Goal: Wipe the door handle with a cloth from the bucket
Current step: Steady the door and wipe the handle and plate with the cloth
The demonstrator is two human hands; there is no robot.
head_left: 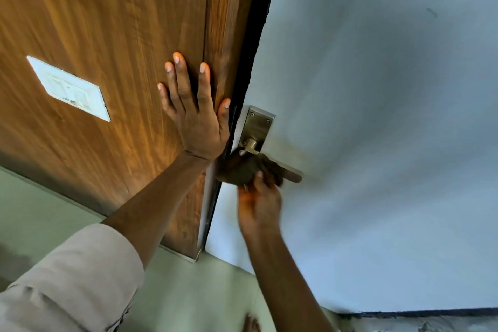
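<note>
A brass lever door handle (pixel 289 172) on a metal backplate (pixel 258 127) sticks out from the pale grey door (pixel 377 116). My right hand (pixel 260 205), blurred, is closed on a dark brownish cloth (pixel 242 168) wrapped over the inner part of the lever near its pivot. Only the lever's outer end shows. My left hand (pixel 195 113) lies flat with fingers spread on the brown wooden panel (pixel 107 35), just left of the door's black edge. The bucket is out of view.
A white switch plate (pixel 68 87) is set in the wooden panel to the left. Pale green floor (pixel 188 291) lies below, with toes of a foot (pixel 252 323) at the bottom edge. A dark skirting strip (pixel 417 314) runs along the lower right.
</note>
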